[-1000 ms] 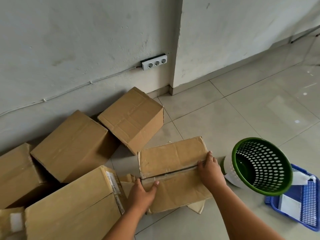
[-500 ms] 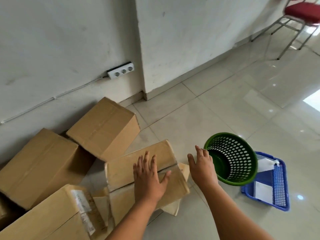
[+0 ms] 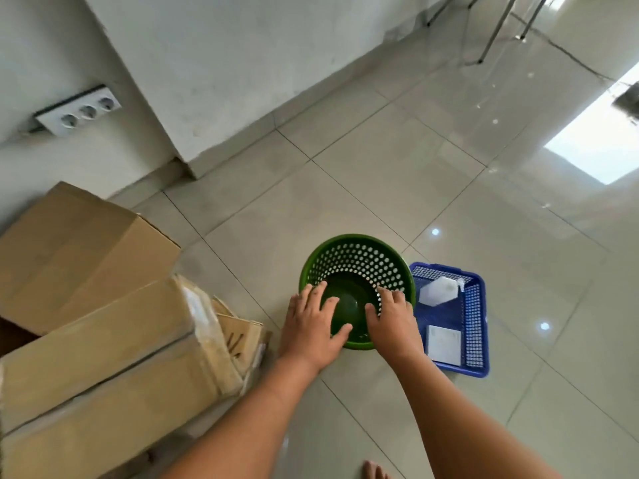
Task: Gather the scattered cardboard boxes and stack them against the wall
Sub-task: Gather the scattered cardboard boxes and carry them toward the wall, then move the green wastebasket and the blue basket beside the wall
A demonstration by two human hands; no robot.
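Observation:
Three brown cardboard boxes lie at the left. One box [image 3: 72,250] sits near the wall, and a long taped box [image 3: 103,371] lies in front of it. A smaller box [image 3: 242,337] with loose flaps peeks out beside the long one. Neither hand is on a box. My left hand [image 3: 313,326] lies over the near left rim of a green perforated basket [image 3: 359,261], fingers spread and thumb at the rim. On the basket's right rim rests my right hand [image 3: 396,323], fingers extended. Whether either hand grips the rim is unclear.
A blue plastic tray [image 3: 479,323] with white items sits right of the basket. On the wall at the upper left is a white socket strip [image 3: 77,110], next to a wall corner [image 3: 186,167]. Chair legs [image 3: 498,29] stand at the top right. My bare toes [image 3: 375,471] show at the bottom edge.
Both hands left the flat box and moved right onto the green basket. The view swung right, so the boxes now sit at the left edge.

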